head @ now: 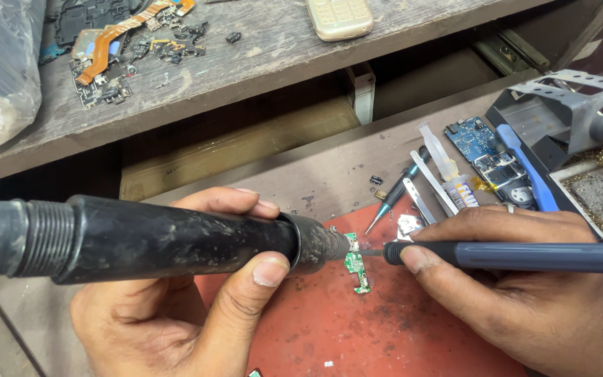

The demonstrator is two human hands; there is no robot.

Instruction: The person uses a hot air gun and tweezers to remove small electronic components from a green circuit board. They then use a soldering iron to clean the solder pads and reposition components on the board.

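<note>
Grips: left hand (176, 307) wraps hot-air wand (141, 237), right hand (525, 279) at 3 o'clock holds iron (525, 256); both tips on board (357, 269), rework unfinished.

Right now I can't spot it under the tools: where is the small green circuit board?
In the head view, the small green circuit board lies on the red work mat, centre frame, just below where the black hot-air handle's nozzle meets the grey pen-shaped tool's tip.

red mat (357, 335) bare below, tweezers (430, 183) crowding above board (357, 269)
</note>
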